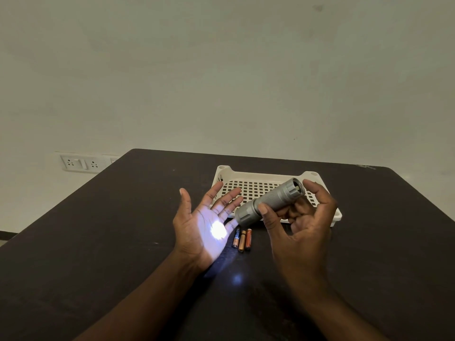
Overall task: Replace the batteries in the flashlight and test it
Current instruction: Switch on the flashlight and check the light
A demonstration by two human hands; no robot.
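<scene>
My right hand [299, 222] grips a grey metal flashlight [269, 201] above the table, thumb on its barrel and a fingertip at the tail cap. Its head points down and left. The flashlight is lit: a bright white spot falls on the palm of my left hand [208, 225], which is held flat with fingers spread, just left of the flashlight's head. Three small batteries [242, 239] lie side by side on the table between my hands.
A white perforated plastic tray [248, 174] stands on the dark table [98, 230] behind my hands. A wall socket panel [78, 164] sits on the wall at the left. A faint light patch shows on the table near my left wrist.
</scene>
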